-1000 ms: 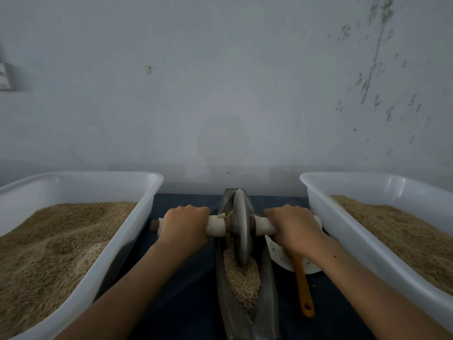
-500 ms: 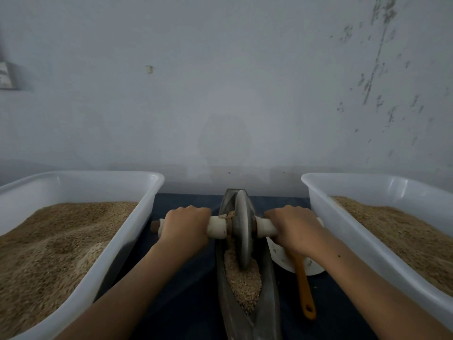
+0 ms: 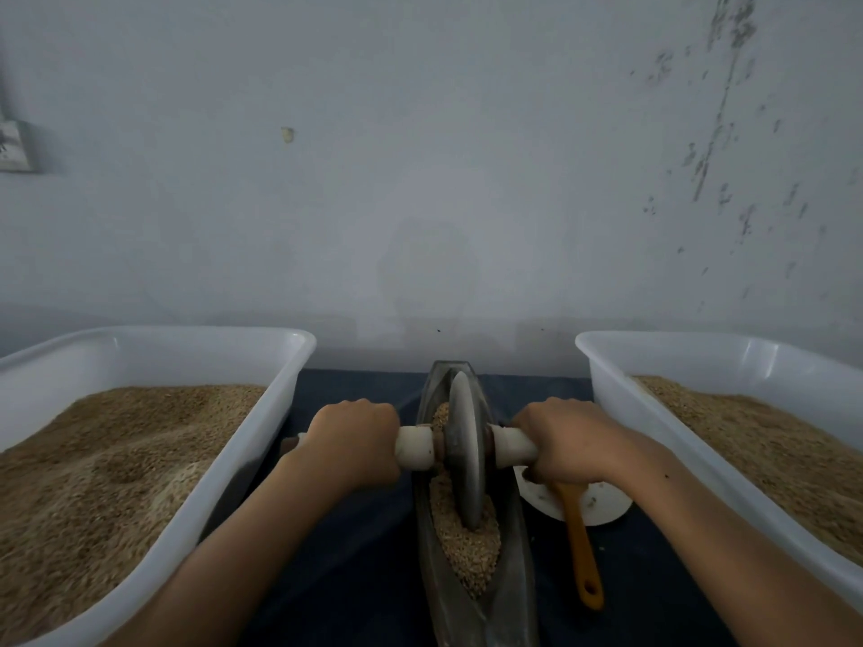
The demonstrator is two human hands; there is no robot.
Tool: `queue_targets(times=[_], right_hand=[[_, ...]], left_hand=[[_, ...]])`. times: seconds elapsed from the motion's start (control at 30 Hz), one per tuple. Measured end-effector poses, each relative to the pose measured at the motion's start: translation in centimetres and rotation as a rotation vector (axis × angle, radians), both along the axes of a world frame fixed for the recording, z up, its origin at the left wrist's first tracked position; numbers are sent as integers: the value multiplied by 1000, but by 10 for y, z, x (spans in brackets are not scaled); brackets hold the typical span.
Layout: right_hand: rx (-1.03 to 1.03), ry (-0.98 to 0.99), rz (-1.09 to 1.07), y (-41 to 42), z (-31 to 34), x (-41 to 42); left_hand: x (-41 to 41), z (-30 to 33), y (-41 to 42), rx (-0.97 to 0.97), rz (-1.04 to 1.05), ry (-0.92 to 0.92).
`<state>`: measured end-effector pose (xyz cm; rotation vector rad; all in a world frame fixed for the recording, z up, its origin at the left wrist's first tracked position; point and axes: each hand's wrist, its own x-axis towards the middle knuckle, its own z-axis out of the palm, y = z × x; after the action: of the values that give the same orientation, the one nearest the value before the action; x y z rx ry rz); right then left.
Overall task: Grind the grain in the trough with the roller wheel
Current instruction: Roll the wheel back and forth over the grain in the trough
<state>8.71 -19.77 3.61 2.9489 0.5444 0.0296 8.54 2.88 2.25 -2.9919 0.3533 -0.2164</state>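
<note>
Your left hand [image 3: 351, 445] and right hand [image 3: 567, 442] each grip the axle; the wheel [image 3: 464, 448] has barely crept toward 6 o'clock in the trough [image 3: 511, 567]. Grain [image 3: 467, 544] at 6 still looks whole, so keep rolling.

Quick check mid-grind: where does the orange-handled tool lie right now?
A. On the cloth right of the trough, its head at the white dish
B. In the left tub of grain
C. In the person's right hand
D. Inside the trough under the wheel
A. The orange-handled tool lies on the dark cloth right of the trough, its top end at the white dish; both the left hand and the right hand grip the roller wheel handles.
</note>
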Motion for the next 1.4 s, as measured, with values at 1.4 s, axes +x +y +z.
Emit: queue_targets(times=[1.4], right_hand=[[-8,37,-16,1,2,1]], left_hand=[[0,1,-1,0,-16,-20]])
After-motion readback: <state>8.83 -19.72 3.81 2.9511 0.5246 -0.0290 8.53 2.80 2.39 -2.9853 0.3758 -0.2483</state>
